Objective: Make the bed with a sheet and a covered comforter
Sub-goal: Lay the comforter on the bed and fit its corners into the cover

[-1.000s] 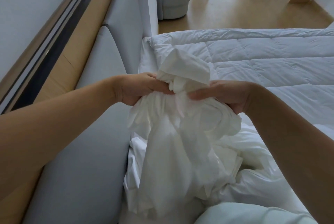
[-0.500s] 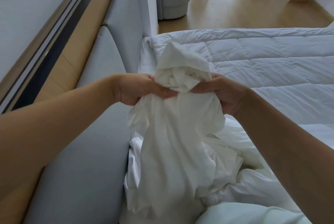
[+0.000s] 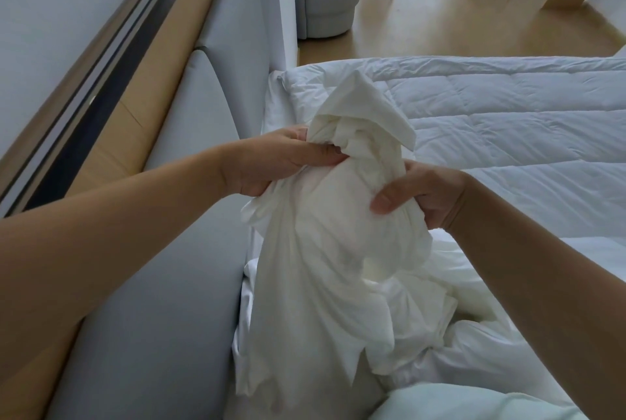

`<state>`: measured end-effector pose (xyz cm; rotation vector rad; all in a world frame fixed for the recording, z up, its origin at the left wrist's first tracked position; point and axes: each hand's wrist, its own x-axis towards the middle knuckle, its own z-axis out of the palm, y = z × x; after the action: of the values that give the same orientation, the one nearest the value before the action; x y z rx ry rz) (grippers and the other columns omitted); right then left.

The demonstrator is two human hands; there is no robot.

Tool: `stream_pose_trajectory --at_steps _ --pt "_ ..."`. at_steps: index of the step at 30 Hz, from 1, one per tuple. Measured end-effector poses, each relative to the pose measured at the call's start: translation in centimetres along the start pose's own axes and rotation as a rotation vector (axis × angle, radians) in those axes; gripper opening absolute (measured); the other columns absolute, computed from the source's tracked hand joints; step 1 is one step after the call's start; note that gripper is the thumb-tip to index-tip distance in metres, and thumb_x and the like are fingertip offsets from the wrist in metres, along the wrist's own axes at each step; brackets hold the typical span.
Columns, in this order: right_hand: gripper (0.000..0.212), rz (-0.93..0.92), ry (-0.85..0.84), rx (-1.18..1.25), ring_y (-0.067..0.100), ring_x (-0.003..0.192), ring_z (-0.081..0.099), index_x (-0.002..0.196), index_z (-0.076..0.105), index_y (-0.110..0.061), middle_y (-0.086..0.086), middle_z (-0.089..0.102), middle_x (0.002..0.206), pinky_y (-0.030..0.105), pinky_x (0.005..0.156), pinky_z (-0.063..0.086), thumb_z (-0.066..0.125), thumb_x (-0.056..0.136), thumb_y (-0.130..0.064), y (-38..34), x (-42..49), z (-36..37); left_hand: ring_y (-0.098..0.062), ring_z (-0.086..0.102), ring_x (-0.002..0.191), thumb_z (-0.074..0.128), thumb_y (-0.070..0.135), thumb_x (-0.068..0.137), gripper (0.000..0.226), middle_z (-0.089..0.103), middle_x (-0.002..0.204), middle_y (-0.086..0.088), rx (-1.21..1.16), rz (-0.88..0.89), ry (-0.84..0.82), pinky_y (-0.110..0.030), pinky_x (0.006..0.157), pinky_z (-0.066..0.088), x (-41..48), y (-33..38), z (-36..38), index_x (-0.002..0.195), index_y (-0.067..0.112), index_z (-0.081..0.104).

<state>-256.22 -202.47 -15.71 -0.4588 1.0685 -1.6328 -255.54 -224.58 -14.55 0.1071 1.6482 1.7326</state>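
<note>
Since a second ago the right hand (image 3: 425,196) has slid lower down the bunched cover (image 3: 325,250), thumb now pressed on its front, while the left hand (image 3: 281,159) stays clenched on the gathered neck just left of it. Cover is thin white cloth, smooth but creased, twisted into a peaked knob above both fists and hanging in loose folds over the near edge of the comforter (image 3: 508,121). Comforter is white, puffy, quilted in stitched rectangles, spread flat behind the cover. Left of the comforter: pale grey padded headboard (image 3: 210,108), rounded panels. Beyond it, a rounded grey armchair (image 3: 330,3) carrying a paper, print unreadable.
</note>
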Motion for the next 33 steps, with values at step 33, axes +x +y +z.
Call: stream_pose_trajectory --at_steps 33 --pt "0.072 -0.095 0.271 -0.108 0.038 0.110 0.059 0.129 0.055 0.007 0.020 0.064 0.114 0.052 0.097 0.047 0.083 0.070 -0.023 -0.1 0.3 -1.7 -0.022 0.075 0.087 0.064 0.002 0.078 0.029 0.076 0.098 -0.007 0.040 -0.194 -0.247 -0.037 0.076 0.062 -1.5 0.8 1.8 0.089 0.022 0.081"
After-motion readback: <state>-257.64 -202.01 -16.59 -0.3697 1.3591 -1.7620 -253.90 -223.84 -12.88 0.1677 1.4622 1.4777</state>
